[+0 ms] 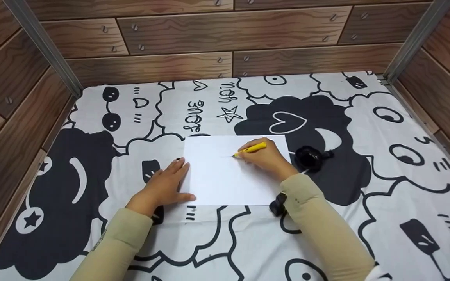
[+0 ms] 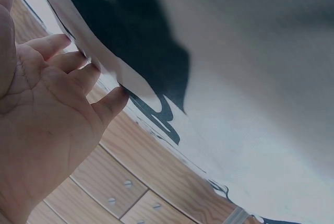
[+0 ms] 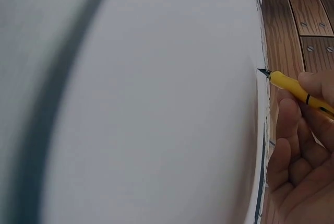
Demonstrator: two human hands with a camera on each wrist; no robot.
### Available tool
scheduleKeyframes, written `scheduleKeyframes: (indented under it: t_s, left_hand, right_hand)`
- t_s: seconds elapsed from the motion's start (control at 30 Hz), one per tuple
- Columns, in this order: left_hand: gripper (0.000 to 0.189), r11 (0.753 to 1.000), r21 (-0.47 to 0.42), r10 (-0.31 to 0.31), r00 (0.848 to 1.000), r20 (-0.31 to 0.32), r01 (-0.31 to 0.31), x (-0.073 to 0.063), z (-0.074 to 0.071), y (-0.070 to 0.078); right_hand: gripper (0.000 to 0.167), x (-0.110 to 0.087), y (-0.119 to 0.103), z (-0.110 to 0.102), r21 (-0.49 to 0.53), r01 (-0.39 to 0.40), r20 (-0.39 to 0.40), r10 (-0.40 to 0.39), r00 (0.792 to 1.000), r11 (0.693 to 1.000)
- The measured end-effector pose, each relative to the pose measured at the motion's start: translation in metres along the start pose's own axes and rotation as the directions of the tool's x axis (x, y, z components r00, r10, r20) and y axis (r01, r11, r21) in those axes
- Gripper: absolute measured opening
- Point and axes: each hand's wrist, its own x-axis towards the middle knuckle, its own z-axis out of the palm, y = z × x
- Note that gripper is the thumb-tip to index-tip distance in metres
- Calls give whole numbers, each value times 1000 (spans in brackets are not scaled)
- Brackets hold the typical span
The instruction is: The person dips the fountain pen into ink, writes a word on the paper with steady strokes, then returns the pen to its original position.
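Note:
A yellow fountain pen point(image 1: 254, 147) is pinched between the thumb and fingers of my right hand point(image 1: 263, 156). Its dark nib point(image 3: 264, 71) meets the white sheet of paper point(image 1: 217, 179), at the right end of a short thin line point(image 1: 225, 157). In the right wrist view the other fingers curl in beneath the pen's yellow barrel point(image 3: 289, 84). My left hand point(image 1: 164, 185) rests spread at the paper's left edge, its thumb on the lower left corner. The left wrist view shows that palm point(image 2: 47, 109) with the fingertips against the cloth.
A round glossy black object like an ink bottle point(image 1: 308, 158) stands right of the paper. A small black object point(image 1: 277, 205) lies by the paper's lower right corner, partly behind my right sleeve point(image 1: 307, 199). A patterned cloth point(image 1: 209, 234) covers the table; wood-print walls point(image 1: 225, 35) enclose three sides.

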Motion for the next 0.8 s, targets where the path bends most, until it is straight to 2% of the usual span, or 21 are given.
scheduleKeyframes:
  t_s: [0.57,0.8]
  left_hand:
    - [96,1000,0,4,1000,0,-4,0,-1,0]
    - [95,1000,-1,11,1000,-11,-11,1,0,0]
  right_hand:
    - [12,-4,5,-10,6,26,-31,-26,999,1000]
    - [13,-7,8,-16,-30,15,-44,-16,999,999]
